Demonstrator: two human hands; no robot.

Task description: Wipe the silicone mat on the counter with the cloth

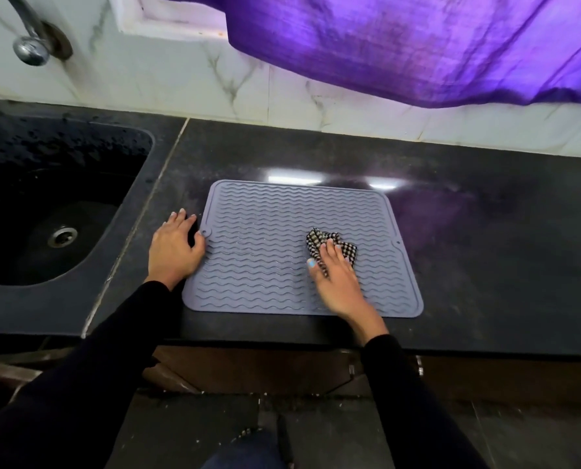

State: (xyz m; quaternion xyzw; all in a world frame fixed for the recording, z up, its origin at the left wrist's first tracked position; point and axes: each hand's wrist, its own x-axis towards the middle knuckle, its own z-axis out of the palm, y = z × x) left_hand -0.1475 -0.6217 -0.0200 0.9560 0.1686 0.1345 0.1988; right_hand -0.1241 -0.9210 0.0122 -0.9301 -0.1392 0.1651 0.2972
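Observation:
A grey silicone mat [268, 245] with wavy ridges lies flat on the dark counter [485, 248], near its front edge. My right hand [338, 280] presses a crumpled black-and-white checked cloth [319, 242] onto the right half of the mat, fingers spread over it. My left hand [174, 248] rests flat on the counter at the mat's left edge. Its fingers are apart, and the thumb touches the mat's small side tab.
A black sink [45, 204] with a metal drain lies to the left. A chrome tap [31, 45] sticks out of the marble wall above it. A purple curtain [417, 45] hangs over the back of the counter. Dark cabinet fronts and floor lie below.

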